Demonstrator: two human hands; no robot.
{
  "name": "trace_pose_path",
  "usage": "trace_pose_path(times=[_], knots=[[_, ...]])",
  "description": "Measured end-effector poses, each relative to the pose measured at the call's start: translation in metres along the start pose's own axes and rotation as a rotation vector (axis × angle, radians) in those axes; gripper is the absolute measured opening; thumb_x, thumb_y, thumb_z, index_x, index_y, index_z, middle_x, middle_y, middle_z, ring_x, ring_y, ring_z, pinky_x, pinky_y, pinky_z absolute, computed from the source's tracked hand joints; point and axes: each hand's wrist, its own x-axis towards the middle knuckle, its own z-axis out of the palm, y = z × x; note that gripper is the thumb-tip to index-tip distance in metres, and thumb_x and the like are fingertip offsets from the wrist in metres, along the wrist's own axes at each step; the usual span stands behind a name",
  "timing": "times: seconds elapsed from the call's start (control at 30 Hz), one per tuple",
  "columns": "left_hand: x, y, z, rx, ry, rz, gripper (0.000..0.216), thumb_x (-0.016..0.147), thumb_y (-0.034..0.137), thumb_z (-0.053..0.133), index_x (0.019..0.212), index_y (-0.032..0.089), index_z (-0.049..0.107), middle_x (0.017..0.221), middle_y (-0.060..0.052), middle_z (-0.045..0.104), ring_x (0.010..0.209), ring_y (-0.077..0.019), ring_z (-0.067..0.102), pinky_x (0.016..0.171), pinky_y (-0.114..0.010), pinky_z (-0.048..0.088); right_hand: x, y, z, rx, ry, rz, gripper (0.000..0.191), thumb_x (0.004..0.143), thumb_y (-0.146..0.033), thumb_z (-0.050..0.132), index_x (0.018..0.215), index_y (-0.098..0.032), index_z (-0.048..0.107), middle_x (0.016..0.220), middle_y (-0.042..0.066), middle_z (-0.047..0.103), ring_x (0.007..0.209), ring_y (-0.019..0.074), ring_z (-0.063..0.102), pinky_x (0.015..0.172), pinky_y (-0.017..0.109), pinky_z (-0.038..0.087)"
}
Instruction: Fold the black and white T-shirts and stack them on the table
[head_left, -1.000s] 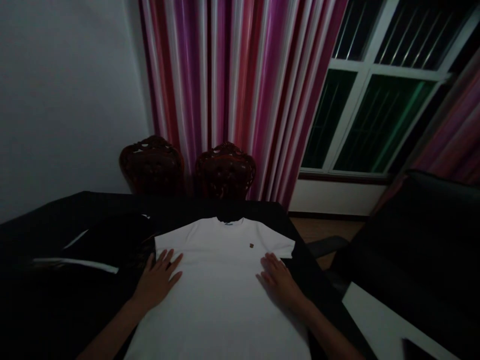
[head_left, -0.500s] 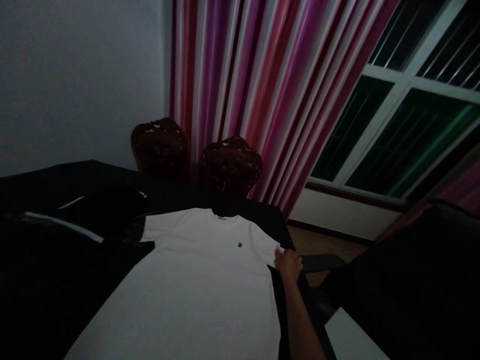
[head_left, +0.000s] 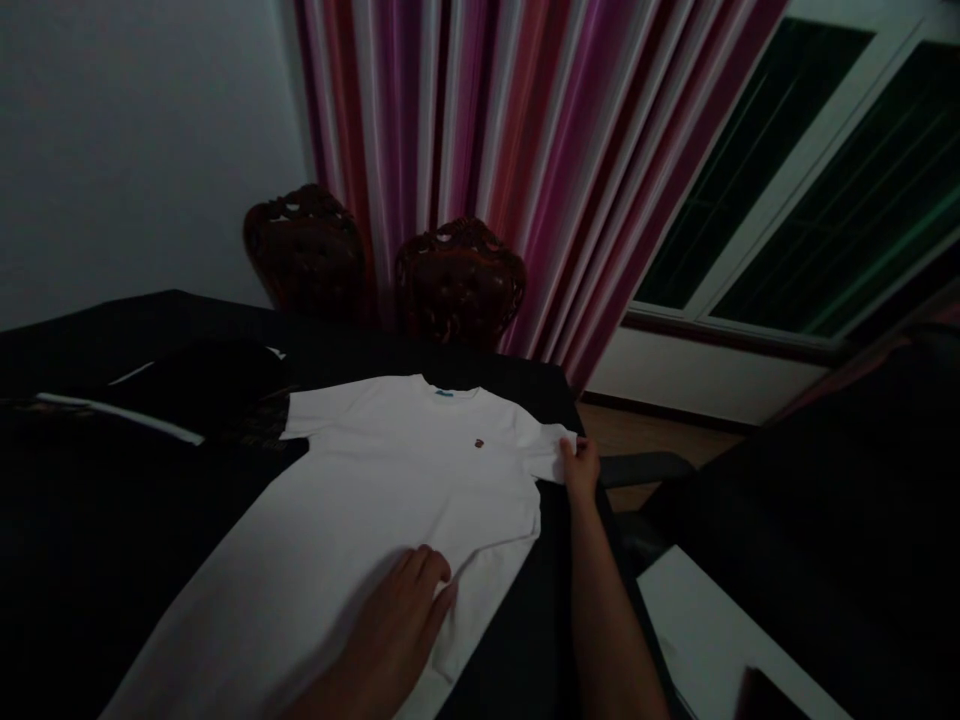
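Observation:
A white T-shirt (head_left: 390,500) lies flat, front up, on a dark table (head_left: 540,620), its collar toward the far edge. My right hand (head_left: 580,468) pinches the end of the shirt's right sleeve near the table's right edge. My left hand (head_left: 401,625) rests on the shirt's lower right part, fingers together and laid flat on the cloth, which is rumpled and drawn in beside it.
Dark garments with white stripes (head_left: 150,420) lie on the table's left side. Two carved wooden chairs (head_left: 457,285) stand behind the table before a striped pink curtain (head_left: 525,150). A dark chair (head_left: 825,500) and a white surface (head_left: 720,640) are at the right.
My left hand, out of sight half a second ago, now rests on the shirt's lower right. My right hand has closed on the sleeve end. The shirt's right side has pulled inward.

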Motion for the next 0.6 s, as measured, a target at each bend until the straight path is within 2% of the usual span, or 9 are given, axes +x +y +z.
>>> trace_pose_path(times=[0.07,0.13,0.2,0.3,0.37,0.43,0.5,0.6], knots=[[-0.002,0.014,-0.001,0.034,-0.009,0.015,0.028,0.093,0.041,0.043,0.105,0.018,0.054,0.11,-0.01,0.057,0.105,-0.0255,0.052,0.094,-0.042,0.04,0.0,0.002,0.001,0.032,-0.004,0.004,0.055,0.068,-0.06,0.054,0.1,-0.015,0.054,0.09,0.014,0.067,0.083,0.0265,0.061,0.076,0.038,0.047],[-0.004,0.023,0.003,0.087,-0.084,-0.029,0.042,0.083,0.045,0.058,0.113,0.016,0.054,0.117,-0.013,0.056,0.112,-0.0302,0.049,0.098,-0.046,0.04,0.001,0.003,0.002,0.063,-0.02,0.0,0.057,0.067,-0.057,0.056,0.105,-0.015,0.053,0.091,0.014,0.068,0.084,0.0267,0.063,0.076,0.037,0.048],[-0.005,0.022,0.009,0.171,-0.151,-0.079,0.046,0.08,0.036,0.061,0.12,0.013,0.053,0.125,-0.016,0.053,0.119,-0.033,0.047,0.104,-0.049,0.036,0.002,0.004,0.004,0.082,-0.036,-0.007,0.059,0.066,-0.056,0.056,0.108,-0.015,0.053,0.094,0.014,0.068,0.086,0.027,0.064,0.077,0.037,0.049],[-0.005,0.008,0.014,0.234,-0.142,-0.079,0.04,0.084,0.02,0.048,0.123,0.013,0.053,0.129,-0.017,0.053,0.12,-0.0304,0.048,0.105,-0.046,0.037,0.004,0.006,0.005,0.091,-0.047,-0.017,0.06,0.066,-0.057,0.055,0.108,-0.014,0.054,0.098,0.016,0.068,0.088,0.0281,0.064,0.079,0.039,0.049],[-0.005,-0.002,0.015,0.185,-0.098,-0.033,0.031,0.083,0.018,0.046,0.112,0.016,0.058,0.118,-0.013,0.06,0.109,-0.0272,0.054,0.095,-0.041,0.043,0.006,0.008,0.004,0.092,-0.05,-0.019,0.061,0.066,-0.058,0.054,0.109,-0.014,0.053,0.1,0.017,0.067,0.089,0.0283,0.064,0.08,0.039,0.05],[-0.005,-0.006,0.018,0.039,-0.118,-0.004,0.02,0.078,0.02,0.052,0.096,0.02,0.06,0.097,-0.006,0.064,0.09,-0.0219,0.057,0.08,-0.034,0.046,0.008,0.009,0.0,0.085,-0.053,-0.02,0.062,0.067,-0.059,0.053,0.11,-0.015,0.053,0.1,0.016,0.067,0.09,0.0287,0.064,0.08,0.04,0.05],[-0.004,-0.003,0.024,-0.18,-0.235,-0.01,0.013,0.075,0.025,0.059,0.088,0.022,0.061,0.078,0.001,0.062,0.073,-0.0161,0.055,0.066,-0.027,0.043,0.009,0.009,-0.006,0.07,-0.059,-0.028,0.063,0.066,-0.06,0.053,0.109,-0.015,0.053,0.1,0.017,0.067,0.091,0.0301,0.064,0.08,0.042,0.05],[-0.003,0.007,0.036,-0.451,-0.38,-0.057,0.011,0.075,0.032,0.066,0.076,0.022,0.061,0.063,0.005,0.054,0.061,-0.0117,0.052,0.057,-0.022,0.039,0.009,0.002,-0.015,0.048,-0.065,-0.05,0.065,0.064,-0.06,0.054,0.109,-0.014,0.053,0.099,0.018,0.066,0.091,0.0329,0.063,0.081,0.046,0.049]])
